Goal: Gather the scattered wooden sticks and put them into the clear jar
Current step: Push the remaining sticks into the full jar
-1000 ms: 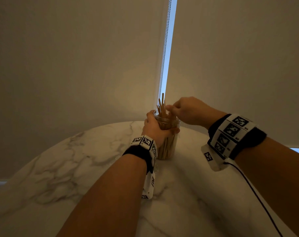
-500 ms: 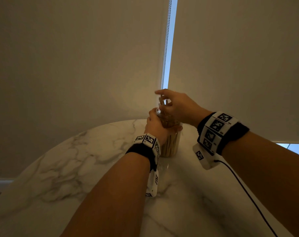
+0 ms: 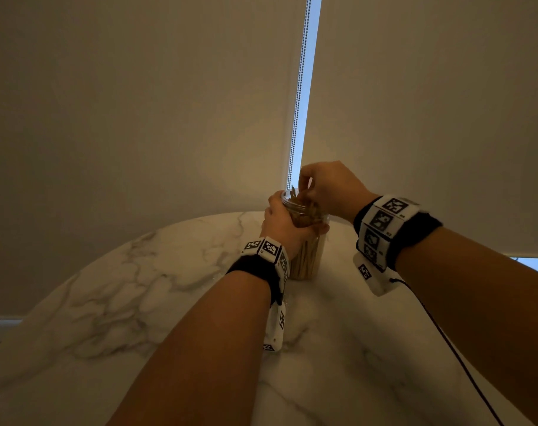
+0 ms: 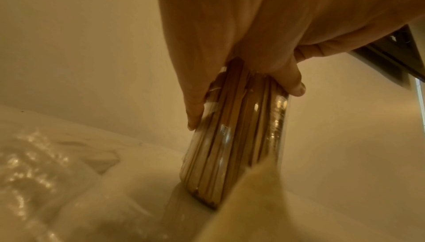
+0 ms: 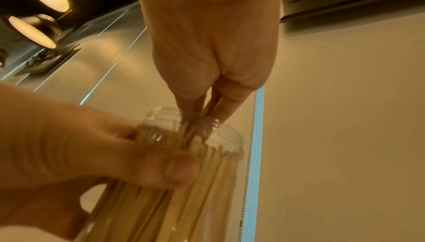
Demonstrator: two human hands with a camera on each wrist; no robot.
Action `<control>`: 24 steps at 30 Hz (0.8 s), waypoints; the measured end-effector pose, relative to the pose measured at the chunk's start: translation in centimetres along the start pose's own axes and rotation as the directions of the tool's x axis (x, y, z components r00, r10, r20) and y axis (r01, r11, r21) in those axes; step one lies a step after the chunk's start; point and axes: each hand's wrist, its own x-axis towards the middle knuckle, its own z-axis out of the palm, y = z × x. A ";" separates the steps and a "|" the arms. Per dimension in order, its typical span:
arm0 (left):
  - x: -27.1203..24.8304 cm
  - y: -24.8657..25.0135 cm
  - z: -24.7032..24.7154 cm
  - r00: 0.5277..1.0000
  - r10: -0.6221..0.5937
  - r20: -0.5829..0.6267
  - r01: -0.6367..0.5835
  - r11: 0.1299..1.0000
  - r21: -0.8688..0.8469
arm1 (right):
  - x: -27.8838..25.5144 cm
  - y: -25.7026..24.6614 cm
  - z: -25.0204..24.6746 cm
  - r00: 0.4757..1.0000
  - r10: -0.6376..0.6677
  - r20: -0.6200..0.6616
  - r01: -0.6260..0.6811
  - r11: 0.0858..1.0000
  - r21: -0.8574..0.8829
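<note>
- The marble table [image 3: 114, 302] is round and white with grey veins, and it stands before two closed roller blinds [image 3: 138, 103]; a thin strip of daylight shows between them, with a bead chain [image 3: 298, 96] hanging there.
- The left hand [image 3: 281, 221] grasps the clear jar [image 3: 310, 259] around its upper part; the fingers go around the far side and the thumb [image 5: 174, 171] presses on the near side.
- The clear jar stands upright on the table, near the far edge, with its mouth uncovered.
- The right hand [image 3: 329, 187] is above the jar mouth with its fingers [image 5: 230, 100] bent down into the opening, touching the tops of the sticks. I cannot tell if it pinches a stick or only pushes them.
- The wooden sticks [image 4: 232, 137] fill the jar tightly and stand upright; a few ends [image 3: 293, 190] rise a little above the rim.
- Both wrists carry a black band with white squares of black patterns [image 3: 384, 222], and a thin black cable [image 3: 446, 342] goes from the right one toward the near table edge.
</note>
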 end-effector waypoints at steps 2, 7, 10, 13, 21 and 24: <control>0.1 0.0 0.0 1.000 -0.017 0.001 0.017 1.000 0.003 | 0.1 -0.4 0.4 0.998 -0.028 0.054 0.034 0.994 -0.107; 0.2 0.0 0.1 1.000 -0.022 -0.004 0.022 1.000 0.007 | 0.9 -0.8 -1.2 0.950 0.101 0.296 -0.107 0.994 0.004; 0.3 0.0 0.1 0.999 -0.033 -0.014 0.033 0.999 0.018 | 0.6 -1.1 -1.3 0.964 -0.016 0.265 -0.046 0.973 0.226; 0.4 0.0 0.2 0.999 -0.041 -0.015 0.041 0.999 0.031 | 0.6 -1.3 -0.6 0.972 -0.027 0.235 -0.025 0.976 0.217; 0.1 -0.2 0.1 0.999 -0.001 -0.032 0.002 0.999 0.038 | 0.1 -0.2 -0.3 0.970 0.029 0.240 -0.005 0.995 -0.100; 0.0 -0.3 0.1 1.000 0.000 -0.025 0.000 1.000 0.023 | 0.1 0.2 0.1 0.993 0.036 0.112 -0.021 0.991 -0.130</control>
